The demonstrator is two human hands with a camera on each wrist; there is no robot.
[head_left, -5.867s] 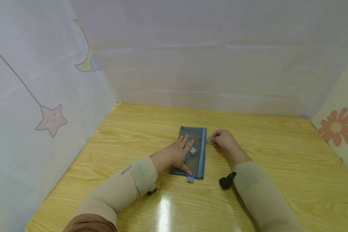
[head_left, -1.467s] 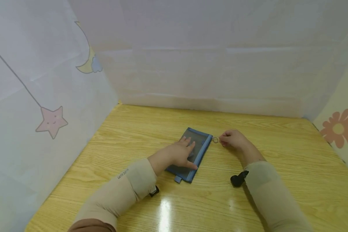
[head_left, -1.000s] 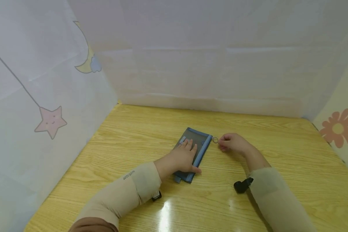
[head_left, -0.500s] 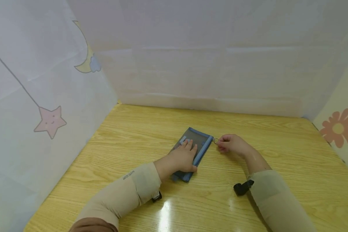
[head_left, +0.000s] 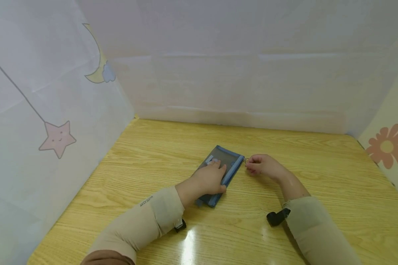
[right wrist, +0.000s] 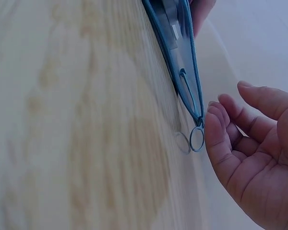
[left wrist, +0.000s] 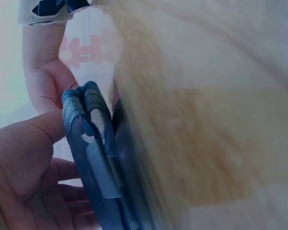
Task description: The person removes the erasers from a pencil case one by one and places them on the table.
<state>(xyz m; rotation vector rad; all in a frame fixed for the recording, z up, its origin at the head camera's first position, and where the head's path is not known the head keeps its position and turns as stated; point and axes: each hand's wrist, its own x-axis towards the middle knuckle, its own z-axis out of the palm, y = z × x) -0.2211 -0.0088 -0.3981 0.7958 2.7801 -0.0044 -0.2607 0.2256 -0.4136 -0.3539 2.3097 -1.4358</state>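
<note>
A blue-edged mesh zipper pouch (head_left: 223,156) lies slanted on the wooden table, with pale items showing through its mesh. My left hand (head_left: 209,179) rests on its near half, fingers extended over the mesh and thumb at the zipper edge. The left wrist view shows the pouch (left wrist: 93,158) from its end, beside the left hand (left wrist: 26,167). At the pouch's far right corner, a metal ring (right wrist: 197,139) hangs from the zipper end. Beside that ring is my right hand (head_left: 263,165). Its fingers are loosely bent with the thumb apart in the right wrist view, gripping nothing.
The wood-grain table (head_left: 146,154) is bordered by pale fabric walls (head_left: 199,84) at the back and sides. Black wrist cameras sit under the left sleeve (head_left: 180,225) and the right sleeve (head_left: 278,217).
Since the oldest frame the pouch has turned clockwise, its far end swinging right. Over the last second my right hand has shifted slightly left towards the ring. The left hand stays on the pouch.
</note>
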